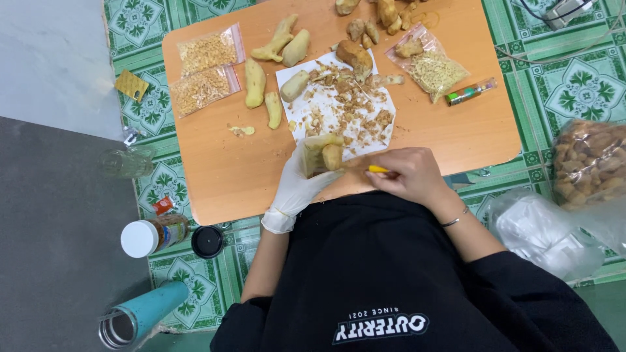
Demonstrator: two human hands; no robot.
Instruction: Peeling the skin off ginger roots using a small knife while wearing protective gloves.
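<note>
Ginger root (pixel 324 154) is gripped in the gloved left hand (pixel 301 184) just over the near edge of the table (pixel 215 176), beside the near corner of a white paper sheet (pixel 306 127) strewn with brown peelings. A yellow-handled tool (pixel 378 169) is clasped in the closed bare right hand (pixel 411 175), its tip set against the root. Peeled pieces (pixel 255 83) are laid left of the sheet, and two filled bags (pixel 203 72) are placed at the far left corner. A third bag (pixel 430 65) and a lighter (pixel 471 91) are set toward the right edge.
</note>
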